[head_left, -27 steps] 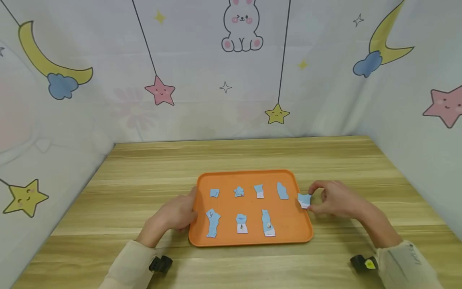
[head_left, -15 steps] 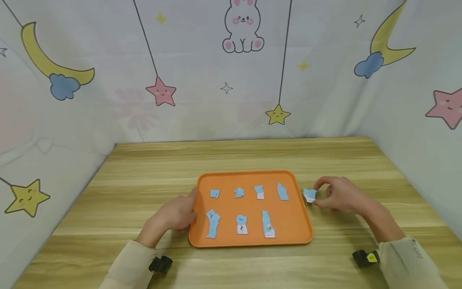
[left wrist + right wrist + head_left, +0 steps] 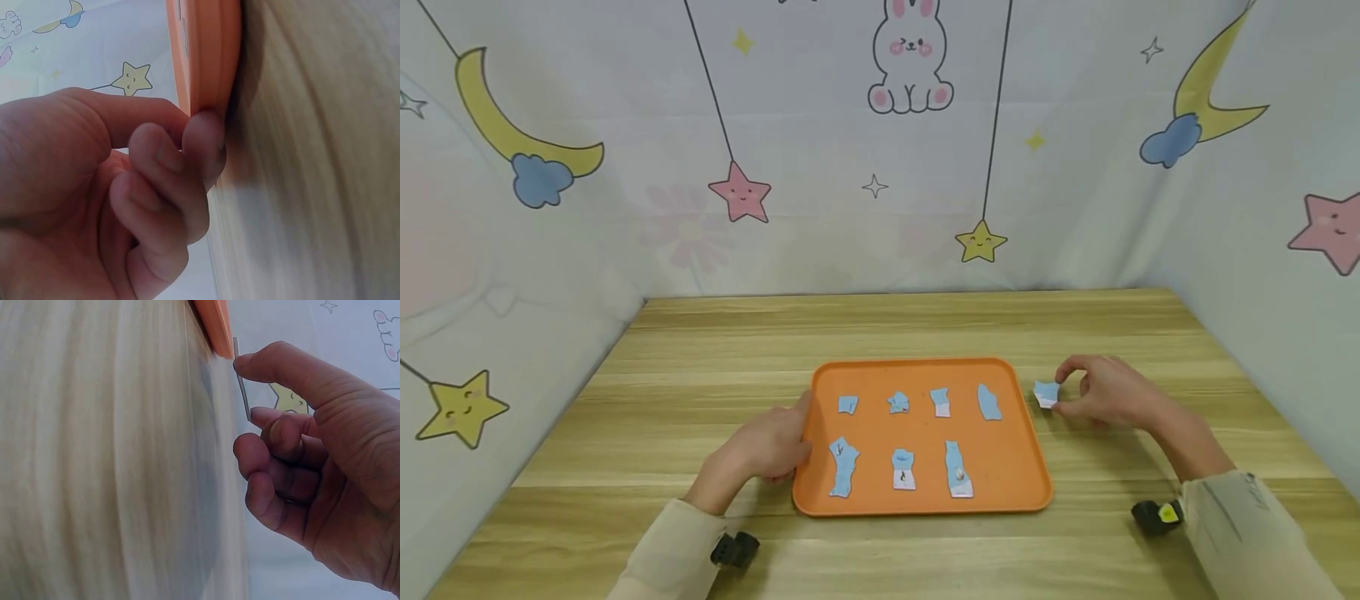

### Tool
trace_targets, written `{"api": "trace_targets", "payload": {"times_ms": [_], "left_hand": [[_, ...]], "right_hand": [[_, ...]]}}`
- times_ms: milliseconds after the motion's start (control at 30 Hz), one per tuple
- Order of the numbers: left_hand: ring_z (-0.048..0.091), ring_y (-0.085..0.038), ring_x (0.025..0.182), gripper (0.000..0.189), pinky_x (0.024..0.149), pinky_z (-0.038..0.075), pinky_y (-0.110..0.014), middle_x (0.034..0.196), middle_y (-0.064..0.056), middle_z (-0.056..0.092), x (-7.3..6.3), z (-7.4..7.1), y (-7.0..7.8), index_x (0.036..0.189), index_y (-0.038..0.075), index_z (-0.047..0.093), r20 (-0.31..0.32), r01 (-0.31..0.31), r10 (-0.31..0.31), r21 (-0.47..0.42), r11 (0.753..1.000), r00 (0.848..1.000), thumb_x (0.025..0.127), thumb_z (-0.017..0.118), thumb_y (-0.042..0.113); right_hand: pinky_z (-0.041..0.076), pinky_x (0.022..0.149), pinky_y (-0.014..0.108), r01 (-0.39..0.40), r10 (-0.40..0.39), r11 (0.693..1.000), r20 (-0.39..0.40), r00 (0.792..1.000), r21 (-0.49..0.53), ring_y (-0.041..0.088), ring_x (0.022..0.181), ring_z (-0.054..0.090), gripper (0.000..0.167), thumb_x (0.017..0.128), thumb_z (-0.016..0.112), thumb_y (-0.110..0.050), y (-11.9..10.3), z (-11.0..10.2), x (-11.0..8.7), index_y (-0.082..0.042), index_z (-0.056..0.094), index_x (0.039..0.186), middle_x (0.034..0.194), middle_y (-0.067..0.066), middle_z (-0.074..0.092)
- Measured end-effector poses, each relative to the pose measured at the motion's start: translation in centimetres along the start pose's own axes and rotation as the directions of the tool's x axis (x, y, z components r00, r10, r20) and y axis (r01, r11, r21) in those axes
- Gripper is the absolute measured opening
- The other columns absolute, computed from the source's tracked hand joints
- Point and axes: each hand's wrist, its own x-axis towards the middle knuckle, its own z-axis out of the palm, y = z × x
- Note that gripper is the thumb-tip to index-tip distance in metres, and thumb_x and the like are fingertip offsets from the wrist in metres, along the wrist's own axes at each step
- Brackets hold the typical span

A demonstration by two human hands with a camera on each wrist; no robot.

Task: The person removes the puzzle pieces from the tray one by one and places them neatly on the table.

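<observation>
Blue-and-white piece (image 3: pixel 1047 394), frame right: likely light, stiff, best edge-held; my right hand (image 3: pixel 1108 393) pinches it, my left hand (image 3: pixel 769 443) grips orange tray (image 3: pixel 1013 467).

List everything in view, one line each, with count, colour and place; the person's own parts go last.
Tray: one, orange, on the table
Loose pieces: seven, light blue, some partly white, on the tray
Held piece: one, light blue and white, right of the tray
Table: one, wood-patterned, beneath the tray
Printed cloth: count unclear, white, behind and beside the table
Rabbit print: one, white and pink, top middle
Crescent prints: two, yellow, left and right
Cloud prints: two, blue, against the crescents
Star prints: four, two pink, two yellow, across the cloth
Wrist devices: two, black, near the cuffs
Sleeves: two, cream
Left hand: one, gripping the tray's left edge
Right hand: one, pinching the held piece
</observation>
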Motion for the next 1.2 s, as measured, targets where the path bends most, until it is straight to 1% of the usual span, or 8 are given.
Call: {"api": "trace_targets", "payload": {"times_ms": [133, 333, 400, 600, 767, 1000, 1200], "left_hand": [[0.045, -0.01, 0.038, 0.073, 0.044, 0.035, -0.024, 0.047, 0.002, 0.051, 0.0, 0.0, 0.0, 0.162, -0.009, 0.02, 0.002, 0.009, -0.009, -0.011, 1.0, 1.0, 0.096, 0.051, 0.0], [0.044, -0.011, 0.038, 0.069, 0.043, 0.035, -0.025, 0.048, 0.0, 0.052, -0.1, 0.0, 0.1, 0.16, -0.007, 0.025, -0.009, 0.014, -0.015, -0.017, 1.0, 1.0, 0.097, 0.052, 0.0], [0.044, -0.011, 0.038, 0.067, 0.043, 0.035, -0.025, 0.047, 0.001, 0.052, -0.1, 0.0, 0.1, 0.158, -0.006, 0.027, -0.011, 0.013, -0.013, -0.015, 1.0, 1.0, 0.097, 0.052, 0.0], [0.045, -0.011, 0.039, 0.07, 0.044, 0.035, -0.024, 0.048, 0.001, 0.052, -0.2, 0.0, 0.1, 0.16, -0.007, 0.024, -0.005, 0.01, -0.01, -0.021, 1.0, 1.0, 0.096, 0.051, -0.001], [0.045, -0.011, 0.039, 0.069, 0.043, 0.035, -0.024, 0.048, -0.001, 0.053, -0.3, 0.0, 0.2, 0.16, -0.006, 0.025, -0.01, 0.009, -0.009, -0.025, 1.0, 1.0, 0.096, 0.051, -0.001], [0.044, -0.012, 0.039, 0.075, 0.044, 0.035, -0.024, 0.049, 0.0, 0.052, -0.4, 0.0, 0.3, 0.165, -0.005, 0.016, 0.003, 0.033, -0.033, -0.02, 0.999, 0.999, 0.098, 0.05, 0.0], [0.043, -0.012, 0.039, 0.075, 0.043, 0.034, -0.024, 0.049, -0.001, 0.051, -0.4, 0.0, 0.2, 0.166, -0.004, 0.016, 0.004, 0.044, -0.044, -0.03, 0.999, 0.999, 0.099, 0.05, 0.001]], "right_hand": [[0.043, 0.057, 0.028, 0.006, -0.006, 1.0, 0.014, 1.0, -0.019, 0.014, 0.045, 0.055, 0.043, 0.087, 0.083, -0.028, 0.0, -0.3, 0.6, -0.002, 0.066, 0.116, 0.051, -0.005, 0.051], [0.043, 0.054, 0.028, 0.0, 0.002, 0.999, 0.029, 1.0, -0.045, 0.014, 0.045, 0.056, 0.046, 0.085, 0.083, -0.028, 0.0, -0.5, 1.7, -0.001, 0.065, 0.117, 0.051, -0.002, 0.055], [0.043, 0.054, 0.028, -0.004, 0.006, 0.999, 0.038, 0.999, -0.054, 0.014, 0.046, 0.056, 0.046, 0.085, 0.082, -0.028, 0.1, -0.6, 2.0, -0.001, 0.065, 0.118, 0.052, -0.001, 0.056], [0.042, 0.057, 0.029, -0.012, 0.017, 0.997, 0.064, 0.998, -0.074, 0.014, 0.047, 0.055, 0.045, 0.085, 0.079, -0.025, 0.1, -0.6, 2.6, -0.001, 0.064, 0.12, 0.053, 0.001, 0.058], [0.042, 0.058, 0.03, 0.004, 0.002, 0.997, 0.07, 0.998, -0.078, 0.014, 0.047, 0.056, 0.045, 0.086, 0.079, -0.025, 0.0, -0.6, 3.1, 0.0, 0.064, 0.121, 0.053, 0.0, 0.056], [0.045, 0.058, 0.03, 0.019, -0.014, 0.998, 0.073, 0.997, -0.061, 0.016, 0.047, 0.058, 0.046, 0.087, 0.081, -0.027, 0.0, -0.6, 3.6, 0.0, 0.065, 0.12, 0.053, 0.0, 0.055], [0.044, 0.057, 0.029, 0.02, -0.015, 0.998, 0.079, 0.997, -0.059, 0.016, 0.047, 0.058, 0.046, 0.086, 0.082, -0.027, 0.1, -0.6, 4.0, 0.001, 0.065, 0.119, 0.053, 0.0, 0.056]]}}
